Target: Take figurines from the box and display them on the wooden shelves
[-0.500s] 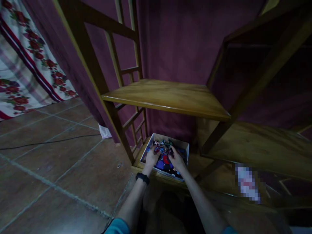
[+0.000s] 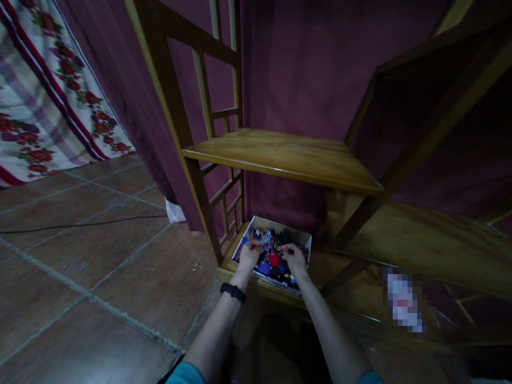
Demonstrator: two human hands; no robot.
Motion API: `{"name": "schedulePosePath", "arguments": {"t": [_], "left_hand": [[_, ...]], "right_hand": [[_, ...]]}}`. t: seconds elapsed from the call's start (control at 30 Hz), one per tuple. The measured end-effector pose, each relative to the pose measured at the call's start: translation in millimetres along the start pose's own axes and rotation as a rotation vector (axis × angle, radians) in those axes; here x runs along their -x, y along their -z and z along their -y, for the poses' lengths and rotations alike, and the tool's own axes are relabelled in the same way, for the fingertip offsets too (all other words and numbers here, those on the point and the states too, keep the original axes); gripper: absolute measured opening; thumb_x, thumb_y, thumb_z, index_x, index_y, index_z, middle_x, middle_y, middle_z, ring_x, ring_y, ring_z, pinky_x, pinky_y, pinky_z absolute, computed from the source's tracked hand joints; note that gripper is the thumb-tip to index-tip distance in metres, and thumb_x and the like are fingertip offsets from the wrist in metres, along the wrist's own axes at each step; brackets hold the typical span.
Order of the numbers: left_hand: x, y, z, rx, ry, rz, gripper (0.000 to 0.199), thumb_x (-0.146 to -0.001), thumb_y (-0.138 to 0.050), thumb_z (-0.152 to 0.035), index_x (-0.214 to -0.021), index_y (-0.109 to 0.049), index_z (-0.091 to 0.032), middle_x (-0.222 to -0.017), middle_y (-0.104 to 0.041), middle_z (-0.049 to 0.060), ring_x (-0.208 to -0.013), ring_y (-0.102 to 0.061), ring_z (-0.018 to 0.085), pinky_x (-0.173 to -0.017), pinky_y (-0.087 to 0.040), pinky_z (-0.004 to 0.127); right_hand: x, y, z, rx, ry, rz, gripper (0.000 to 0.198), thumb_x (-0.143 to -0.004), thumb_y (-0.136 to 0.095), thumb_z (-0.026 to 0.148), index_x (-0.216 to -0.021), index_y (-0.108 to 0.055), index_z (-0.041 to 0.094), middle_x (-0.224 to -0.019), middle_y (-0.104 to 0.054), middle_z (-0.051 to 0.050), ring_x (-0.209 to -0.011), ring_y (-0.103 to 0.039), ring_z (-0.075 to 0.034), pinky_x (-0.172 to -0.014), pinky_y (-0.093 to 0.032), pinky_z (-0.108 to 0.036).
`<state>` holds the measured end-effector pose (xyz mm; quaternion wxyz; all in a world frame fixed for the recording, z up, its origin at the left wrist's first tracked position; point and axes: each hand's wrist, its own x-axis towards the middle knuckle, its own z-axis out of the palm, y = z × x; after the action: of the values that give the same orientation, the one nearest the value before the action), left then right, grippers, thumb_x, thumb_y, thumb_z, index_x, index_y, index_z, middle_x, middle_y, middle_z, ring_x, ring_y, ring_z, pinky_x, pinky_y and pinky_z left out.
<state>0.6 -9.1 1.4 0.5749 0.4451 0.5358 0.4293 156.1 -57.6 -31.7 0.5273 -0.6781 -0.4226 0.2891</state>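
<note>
A white open box [image 2: 288,228] stands on the bottom shelf, filled with small, shiny, mixed-colour items too small to name. Inside its left side is my left hand [image 2: 250,256], fingers bent together at the items. My right hand [image 2: 296,260] reaches in from the right with its fingertips pinched. What the fingers hold, if anything, cannot be made out. Between the hands lie a red piece [image 2: 273,259] and a purple piece [image 2: 264,268]. A dark band [image 2: 232,292] circles my left wrist.
Above the box is a wooden shelf board [image 2: 280,157], with a slatted wooden side frame [image 2: 176,128] to the left. A purple curtain [image 2: 296,69] hangs behind. A dark cable [image 2: 100,223] crosses the tiled floor [image 2: 132,266]. A blurred-out pale item [image 2: 403,301] sits at lower right.
My fingers have drawn closer into pinches over the box, the right hand shifting slightly right. The view has turned a little, so the shelf's left frame appears further right.
</note>
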Motion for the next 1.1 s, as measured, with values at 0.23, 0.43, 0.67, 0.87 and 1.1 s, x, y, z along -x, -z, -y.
{"name": "schedulePosePath", "arguments": {"t": [0.23,0.43,0.67,0.87,1.1], "left_hand": [[27,-3,-21,0.269,0.160,0.023,0.028,-0.070,-0.067,-0.038,-0.088,-0.062,-0.017,-0.071,-0.064,0.004,-0.066,-0.063,0.014,-0.060,-0.050,0.025],[39,-2,-30,0.515,0.366,0.160,0.027,-0.070,-0.069,-0.035,-0.087,-0.062,-0.015,-0.074,-0.065,0.006,-0.066,-0.064,0.015,-0.068,-0.055,0.033],[35,-10,-23,0.607,0.322,0.134,0.019,-0.065,-0.071,-0.007,-0.081,-0.063,-0.013,-0.079,-0.067,0.005,-0.072,-0.065,0.013,-0.071,-0.056,0.026],[23,-11,-23,0.677,0.413,0.067,0.014,-0.072,-0.067,-0.015,-0.085,-0.061,-0.013,-0.078,-0.068,0.007,-0.067,-0.066,0.015,-0.069,-0.058,0.032],[24,-10,-29,0.794,0.532,0.069,0.007,-0.078,-0.059,-0.014,-0.084,-0.059,-0.011,-0.075,-0.068,0.009,-0.066,-0.067,0.017,-0.058,-0.058,0.029]], "right_hand": [[12,10,19,-0.040,0.166,-0.018,0.016,-0.075,-0.051,0.032,-0.082,-0.061,0.022,-0.094,-0.067,-0.004,-0.085,-0.062,-0.018,-0.079,-0.051,-0.034],[38,26,51,0.129,0.456,0.106,0.018,-0.082,-0.044,0.021,-0.085,-0.061,0.023,-0.110,-0.061,-0.006,-0.105,-0.056,-0.019,-0.094,-0.042,-0.036],[41,29,48,0.071,0.457,0.192,0.036,-0.081,-0.043,0.017,-0.114,-0.055,0.026,-0.124,-0.052,-0.005,-0.113,-0.052,-0.018,-0.096,-0.045,-0.036],[19,26,18,-0.045,0.179,0.134,0.044,-0.076,-0.050,0.023,-0.120,-0.049,0.023,-0.114,-0.059,-0.007,-0.097,-0.060,-0.019,-0.085,-0.050,-0.036],[15,31,13,-0.214,0.011,0.178,0.032,-0.071,-0.056,0.027,-0.102,-0.060,0.021,-0.097,-0.066,-0.005,-0.089,-0.060,-0.018,-0.080,-0.049,-0.034]]}}
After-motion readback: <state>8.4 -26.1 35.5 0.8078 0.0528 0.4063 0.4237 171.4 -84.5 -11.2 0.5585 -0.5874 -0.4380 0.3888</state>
